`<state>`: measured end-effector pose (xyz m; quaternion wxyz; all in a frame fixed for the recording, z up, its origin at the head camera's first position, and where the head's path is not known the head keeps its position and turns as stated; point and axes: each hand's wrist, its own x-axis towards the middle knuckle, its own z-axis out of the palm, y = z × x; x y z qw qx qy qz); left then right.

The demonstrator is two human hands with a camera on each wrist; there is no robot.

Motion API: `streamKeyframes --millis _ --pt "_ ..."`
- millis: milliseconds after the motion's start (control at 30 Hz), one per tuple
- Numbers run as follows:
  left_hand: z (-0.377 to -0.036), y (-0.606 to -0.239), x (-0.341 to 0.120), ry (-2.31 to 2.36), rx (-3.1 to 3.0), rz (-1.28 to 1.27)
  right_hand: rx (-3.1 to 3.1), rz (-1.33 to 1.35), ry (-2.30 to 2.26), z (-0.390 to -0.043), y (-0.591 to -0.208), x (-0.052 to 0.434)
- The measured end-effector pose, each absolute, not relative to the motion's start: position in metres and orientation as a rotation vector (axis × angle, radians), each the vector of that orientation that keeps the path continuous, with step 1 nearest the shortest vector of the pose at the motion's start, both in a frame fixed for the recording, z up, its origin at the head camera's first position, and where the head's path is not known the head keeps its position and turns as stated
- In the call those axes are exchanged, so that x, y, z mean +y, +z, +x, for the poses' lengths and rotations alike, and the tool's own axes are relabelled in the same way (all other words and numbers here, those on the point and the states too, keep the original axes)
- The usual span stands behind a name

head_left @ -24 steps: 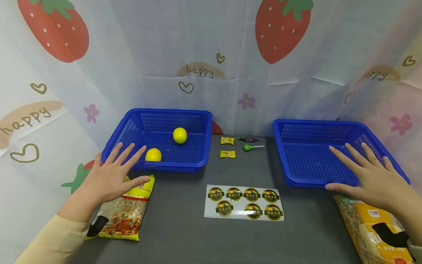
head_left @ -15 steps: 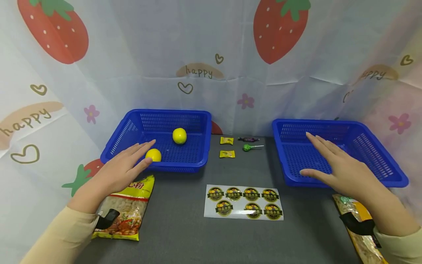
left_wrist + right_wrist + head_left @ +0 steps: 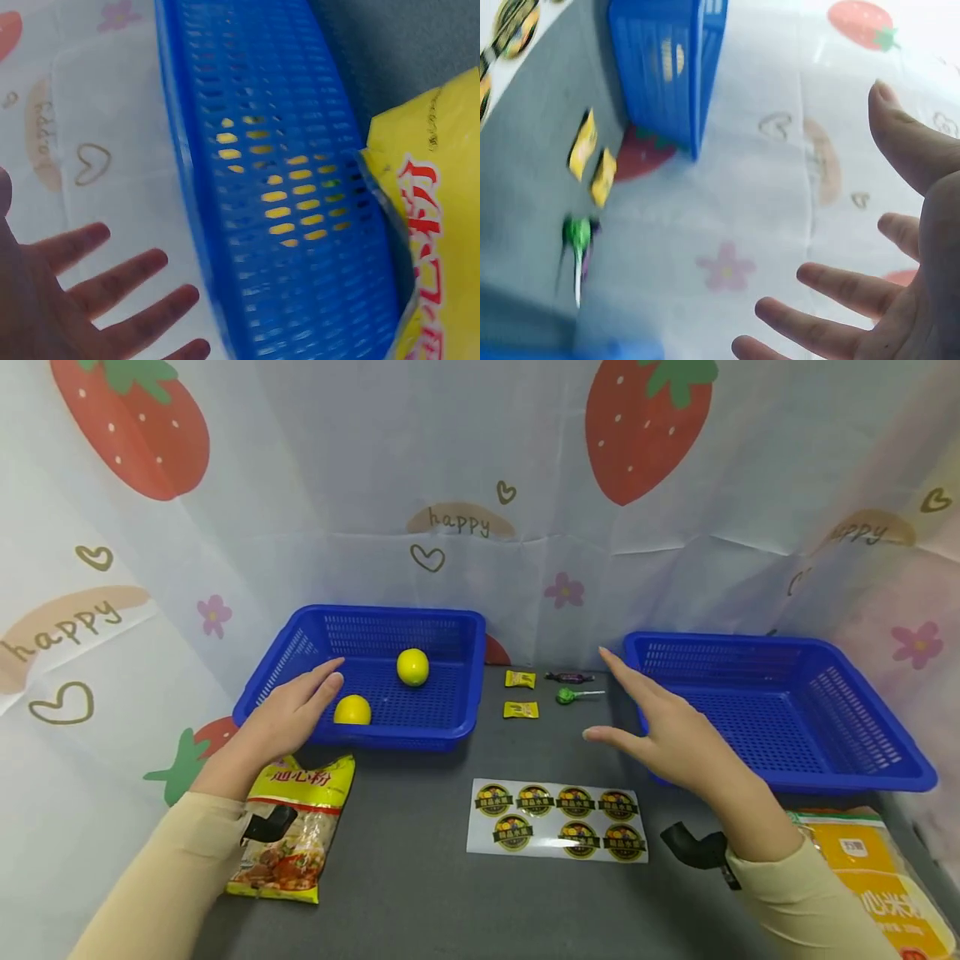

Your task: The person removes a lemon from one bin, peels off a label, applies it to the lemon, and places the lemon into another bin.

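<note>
My left hand (image 3: 288, 714) is held in the air over the near left corner of the left blue basket (image 3: 474, 681), fingers straight and holding nothing. Two yellow balls, perhaps lemons, lie in that basket: one near ball (image 3: 352, 711) beside my fingers and one far ball (image 3: 412, 667). My right hand (image 3: 671, 735) hovers with straight fingers and the thumb apart, overlapping the left edge of the right blue basket (image 3: 780, 777) in the head view. Closest to its fingertips lie a green lollipop (image 3: 567, 695) and a purple-wrapped candy (image 3: 570, 677).
Two yellow-wrapped candies (image 3: 520, 679) lie between the baskets. A sheet of round stickers (image 3: 557, 820) is at the table's middle. A yellow food bag (image 3: 292, 835) lies at left, an orange food bag (image 3: 877, 877) at right. A strawberry-print curtain (image 3: 360, 468) stands behind.
My right hand has swept left from over the right basket toward the candies. The left hand has turned more sideways and shifted slightly up and right. The objects have stayed where they were.
</note>
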<state>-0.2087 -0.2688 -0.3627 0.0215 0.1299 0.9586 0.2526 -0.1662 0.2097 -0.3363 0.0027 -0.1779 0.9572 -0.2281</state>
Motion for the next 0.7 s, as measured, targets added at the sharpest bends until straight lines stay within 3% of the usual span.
streamKeyframes --millis 267,700 --pt "-0.231 -0.381 -0.276 0.731 2.966 0.124 2.846 -0.685 -0.98 -0.188 -0.366 0.158" --pt "-0.265 -0.401 -0.275 0.733 2.872 0.007 2.672 -0.67 -1.159 -0.215 -0.407 0.08"
